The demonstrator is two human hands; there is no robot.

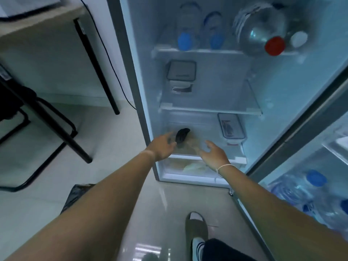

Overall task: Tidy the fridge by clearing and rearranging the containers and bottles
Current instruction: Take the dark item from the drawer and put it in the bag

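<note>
The fridge stands open in front of me. On its lowest shelf (239, 160) lies a clear bag or container (190, 144) with a dark item (181, 136) in it. My left hand (162, 147) is at its left side and my right hand (213, 154) at its right, both with fingers spread; whether they touch it is unclear. A clear lidded box (231, 128) sits to the right on the same shelf. A grey-lidded container (181, 71) stands on the middle shelf. The top shelf holds two blue-capped bottles (185, 41), a red-capped bottle (275, 45) and a steel bowl (258, 29).
The crisper drawer (188, 169) below holds pale produce. The open fridge door (308, 117) at right carries several water bottles (301, 191). A black chair (37, 113) and a table (43, 17) stand to the left. A black bag (79, 193) lies on the floor. My foot (196, 228) is below.
</note>
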